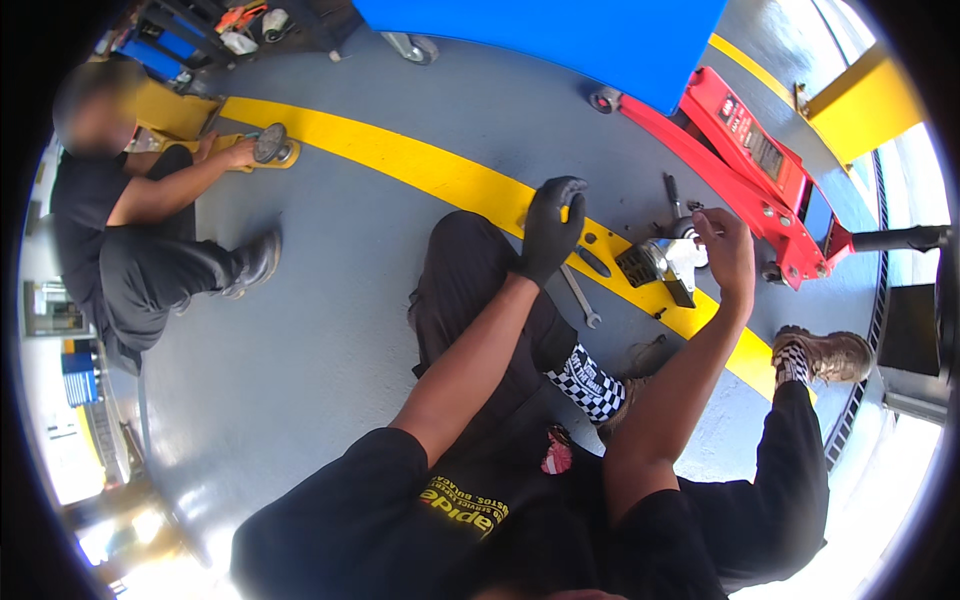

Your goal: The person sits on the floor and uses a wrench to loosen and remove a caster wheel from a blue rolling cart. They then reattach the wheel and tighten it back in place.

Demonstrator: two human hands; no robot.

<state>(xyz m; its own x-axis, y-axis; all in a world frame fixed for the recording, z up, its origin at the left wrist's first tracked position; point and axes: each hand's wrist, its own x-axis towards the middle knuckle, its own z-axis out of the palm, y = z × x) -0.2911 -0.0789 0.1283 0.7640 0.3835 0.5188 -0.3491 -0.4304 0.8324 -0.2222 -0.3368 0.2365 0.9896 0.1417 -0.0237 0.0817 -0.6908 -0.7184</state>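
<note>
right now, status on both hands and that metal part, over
Left hand gloved, raised, empty. Right hand bare, on the metal part beside the red floor jack. Wrench on floor between.

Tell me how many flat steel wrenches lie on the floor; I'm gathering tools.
2 can be made out: one flat steel wrench on the grey floor below the gloved left hand, and a darker one on the yellow stripe. Others may be hidden.

Left hand (553,228) on my feed: black glove, forearm bare, arm reaching forward off the knee, wrist bent down, fingers curled loose and pointing down, nothing clamped that I can see. Right hand (726,252): bare, arm stretched forward and up, fingers curled in at the tips; grip unclear from here.
</note>
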